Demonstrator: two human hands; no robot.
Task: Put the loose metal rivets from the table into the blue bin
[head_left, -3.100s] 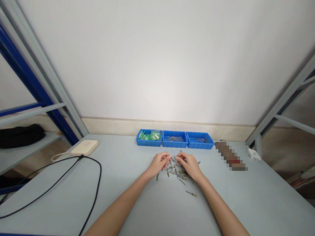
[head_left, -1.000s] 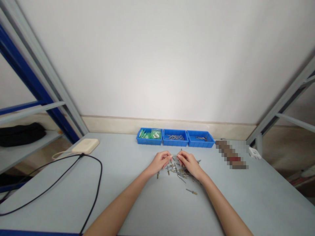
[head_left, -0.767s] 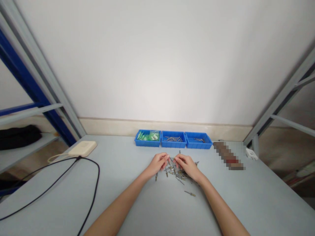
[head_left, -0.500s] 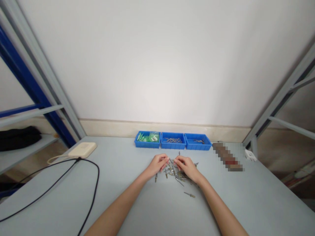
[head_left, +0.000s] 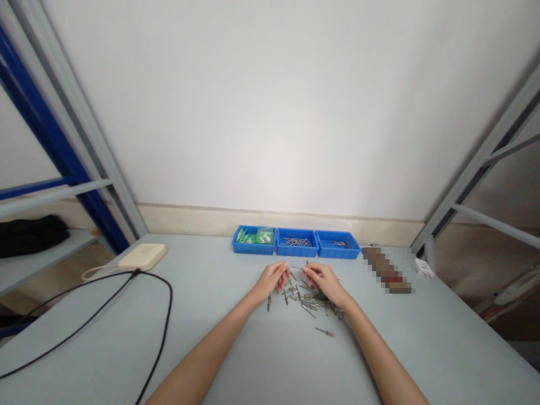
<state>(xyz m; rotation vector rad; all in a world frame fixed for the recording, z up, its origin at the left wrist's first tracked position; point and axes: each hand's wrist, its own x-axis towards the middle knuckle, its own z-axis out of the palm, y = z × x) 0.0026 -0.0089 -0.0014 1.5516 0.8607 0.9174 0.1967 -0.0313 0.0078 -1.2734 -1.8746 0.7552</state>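
Several metal rivets (head_left: 310, 305) lie in a loose pile on the grey table, below and between the hands. My right hand (head_left: 321, 279) pinches a thin rivet (head_left: 297, 268) whose pin points left. Facing it, my left hand (head_left: 273, 279) has thumb and fingertips pressed together near the pin's tip; what it holds, if anything, is too small to make out. One rivet (head_left: 325, 332) lies apart, nearer the front. Behind the hands stand three blue bins: the left bin (head_left: 253, 248) has green-and-white packets, the middle bin (head_left: 296, 251) silvery pins, the right bin (head_left: 338, 252) a few metal pieces.
A cream box (head_left: 143, 256) with a cable sits at the left, and a black cable (head_left: 169, 304) curves over the table. At the right are a blurred brown object (head_left: 388, 271) and a white plug-like item (head_left: 424, 268). Metal frames flank the table.
My right hand has shifted slightly right, and a thin pin now shows in the gap between the hands. More of the pile shows beneath my right wrist.
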